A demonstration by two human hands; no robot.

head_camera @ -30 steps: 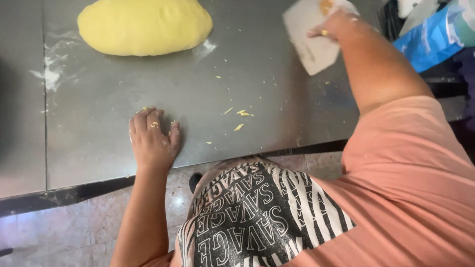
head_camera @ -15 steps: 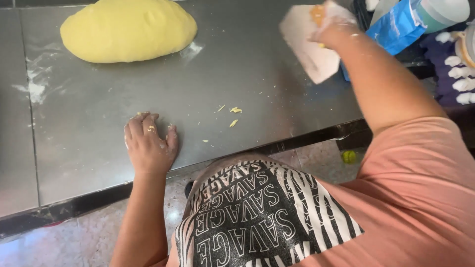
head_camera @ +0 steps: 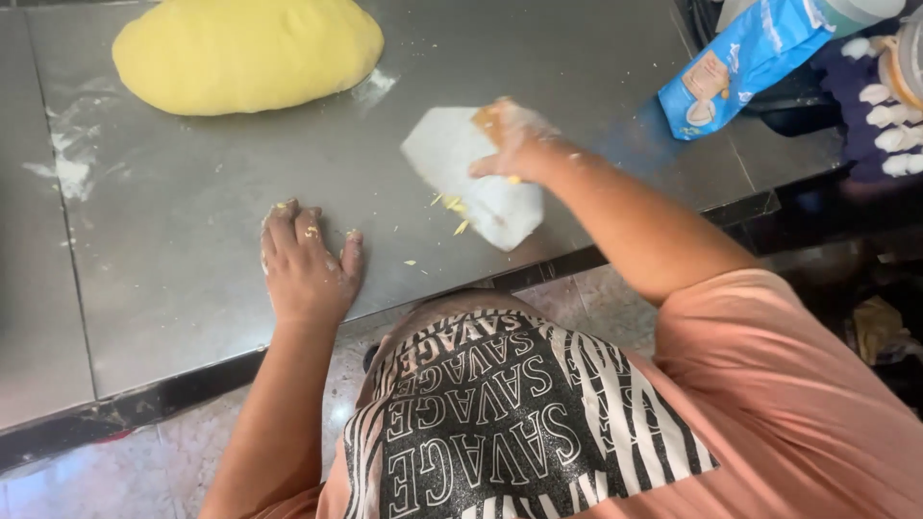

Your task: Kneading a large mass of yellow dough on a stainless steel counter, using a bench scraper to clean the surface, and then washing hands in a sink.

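Observation:
A large mound of yellow dough (head_camera: 245, 53) lies at the far left of the steel table (head_camera: 192, 221). My left hand (head_camera: 306, 261) rests flat on the table near its front edge, fingers together, bits of dough stuck to it. My right hand (head_camera: 514, 139) grips a white plastic scraper (head_camera: 471, 178) by its top edge. The scraper's blade is pressed to the table over a few yellow dough crumbs (head_camera: 452, 207). The scraper sits to the right of my left hand and well short of the dough mound.
A blue bag (head_camera: 750, 58) lies tilted at the table's far right edge. Patches of white flour (head_camera: 72, 159) mark the left side. The table's front edge (head_camera: 192, 384) runs diagonally above a tiled floor. Clutter with white pieces (head_camera: 885, 96) sits beyond the right end.
My right hand has brought the scraper down from the far right of the table to the crumbs near the front edge. My left hand has stayed flat in place.

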